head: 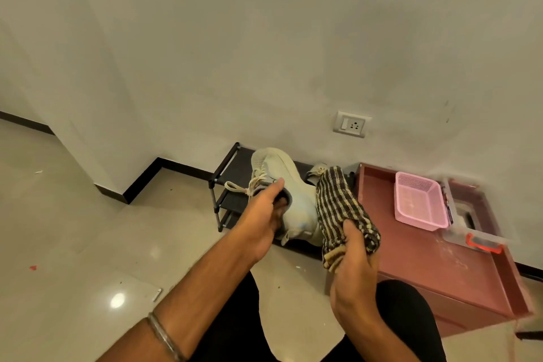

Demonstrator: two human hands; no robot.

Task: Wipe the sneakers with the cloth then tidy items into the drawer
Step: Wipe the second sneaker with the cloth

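My left hand (266,213) grips a pale green sneaker (289,185) by its collar, fingers tucked inside the opening, and holds it up in front of the rack. My right hand (354,270) is closed around a brown-and-cream checked cloth (340,209), which lies pressed against the sneaker's right side. A second sneaker (317,170) shows only partly behind the cloth, on the black shoe rack (227,182). The open reddish drawer (435,261) lies to the right of my hands.
Inside the drawer sit a pink plastic basket (418,204) and a clear box with an orange clasp (484,244). A wall socket (352,124) is above the rack. My knees in dark trousers (408,311) are below my hands. Glossy tiled floor spreads left.
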